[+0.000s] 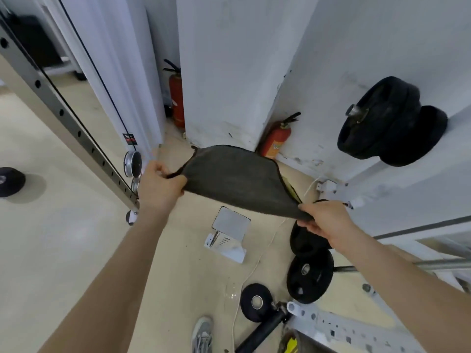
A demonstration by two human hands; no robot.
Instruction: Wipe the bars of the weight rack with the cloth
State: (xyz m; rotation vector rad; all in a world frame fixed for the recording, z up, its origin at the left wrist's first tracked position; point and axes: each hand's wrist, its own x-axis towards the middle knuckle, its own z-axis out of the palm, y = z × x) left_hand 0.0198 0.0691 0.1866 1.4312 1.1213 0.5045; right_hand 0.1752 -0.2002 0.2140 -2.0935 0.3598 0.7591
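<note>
Two corners of the dark cloth [234, 177] are pinched, one by the left grip [160, 186] and one by the right grip [323, 220]. The fabric hangs stretched in the air between them, above the floor [51, 250] and touching no part of the rack. The step in hand looks like readying the cloth. It would pay to fold it into a thick pad rather than wipe with a loose sheet, which could snag on pegs or slip off. The perforated upright [61, 112] slants past just left of the left grip, and the steel bar [433, 264] lies to the right, beyond the right forearm. For either one, wrapping the pad around the bar and drawing it along the length in one direction should lift dust better than dabbing. Care is wanted near the plates [382, 118] hung on their peg, and around the upright's holes, where grime likely collects.
</note>
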